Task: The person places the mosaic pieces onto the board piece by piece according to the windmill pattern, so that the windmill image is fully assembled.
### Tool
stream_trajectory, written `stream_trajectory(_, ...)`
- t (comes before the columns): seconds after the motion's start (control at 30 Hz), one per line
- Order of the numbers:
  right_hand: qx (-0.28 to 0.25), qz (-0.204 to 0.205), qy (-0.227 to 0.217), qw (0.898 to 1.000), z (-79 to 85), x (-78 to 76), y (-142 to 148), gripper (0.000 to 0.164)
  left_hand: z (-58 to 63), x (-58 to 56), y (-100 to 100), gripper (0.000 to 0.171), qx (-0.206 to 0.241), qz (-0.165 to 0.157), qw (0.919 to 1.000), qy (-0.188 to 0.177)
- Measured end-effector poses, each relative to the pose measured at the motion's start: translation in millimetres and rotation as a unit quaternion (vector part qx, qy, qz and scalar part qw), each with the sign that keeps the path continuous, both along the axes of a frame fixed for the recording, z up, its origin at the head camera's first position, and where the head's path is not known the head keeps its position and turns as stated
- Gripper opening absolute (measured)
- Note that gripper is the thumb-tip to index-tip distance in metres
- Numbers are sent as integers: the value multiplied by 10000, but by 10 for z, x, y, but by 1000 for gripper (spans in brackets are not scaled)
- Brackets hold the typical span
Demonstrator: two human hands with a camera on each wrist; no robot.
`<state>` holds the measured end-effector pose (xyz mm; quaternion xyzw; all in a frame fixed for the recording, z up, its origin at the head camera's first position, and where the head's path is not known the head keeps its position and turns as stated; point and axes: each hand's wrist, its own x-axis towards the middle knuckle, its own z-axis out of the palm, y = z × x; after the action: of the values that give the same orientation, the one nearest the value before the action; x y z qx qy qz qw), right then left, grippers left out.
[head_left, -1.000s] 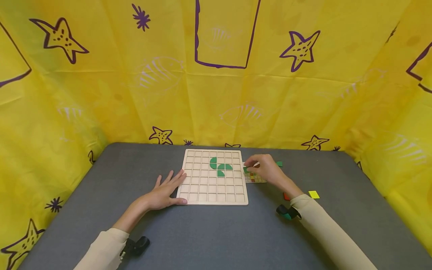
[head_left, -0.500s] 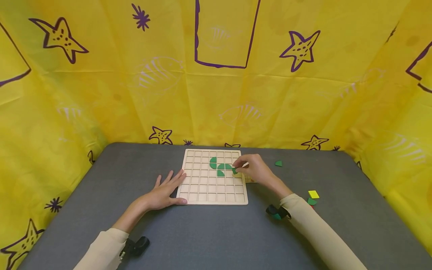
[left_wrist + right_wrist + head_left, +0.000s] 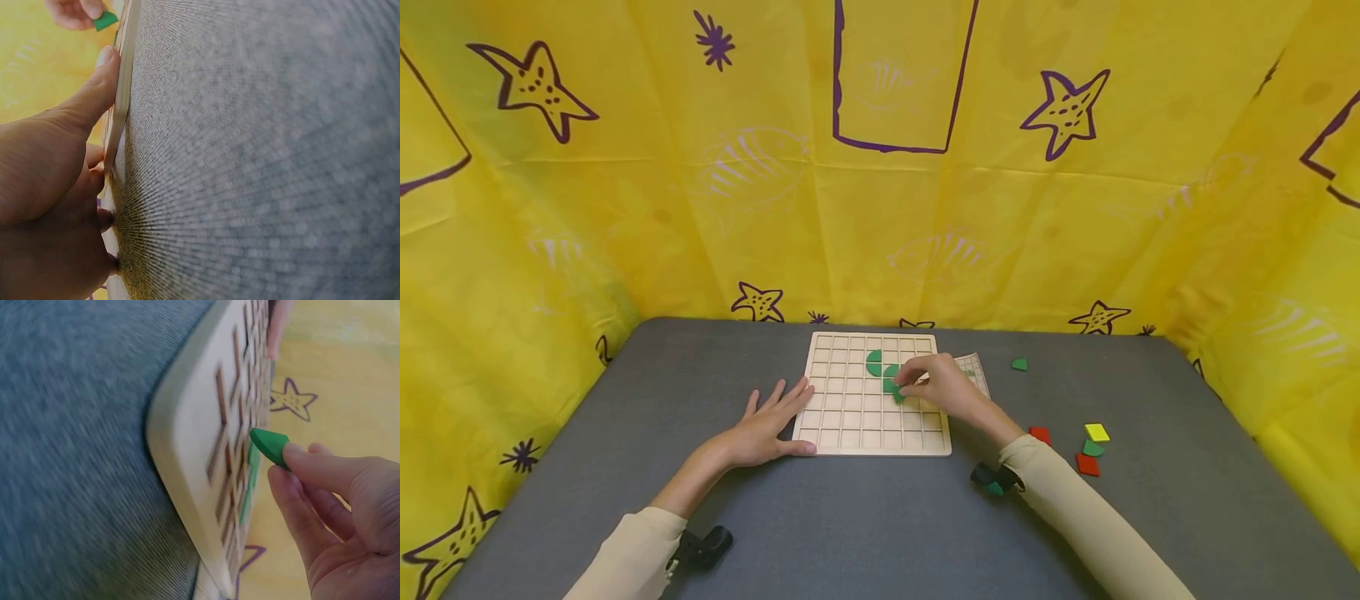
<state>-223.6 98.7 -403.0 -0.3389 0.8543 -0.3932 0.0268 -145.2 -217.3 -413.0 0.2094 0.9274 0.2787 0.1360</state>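
On the grey table (image 3: 850, 525) lies a gridded wooden board (image 3: 862, 421), which could slide if pushed without a firm brace. A card (image 3: 976, 371), partly hidden, shows at its right edge. The left hand (image 3: 769, 429) rests on the board's left edge, fingers straight and spread, grasping nothing. The right hand (image 3: 943, 385) pinches a green piece (image 3: 270, 445) between thumb and fingertips, just the piece's thickness apart. It is tilted over the board, so a careless lowering could nudge neighbouring green shapes (image 3: 874, 363); contact cannot be told.
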Motion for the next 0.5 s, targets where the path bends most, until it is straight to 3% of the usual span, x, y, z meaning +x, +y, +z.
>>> stream_trajectory(0.5,329,-175,122,9992,-59,49,-173,9,-4,0,4,93,-14,19,10000,12)
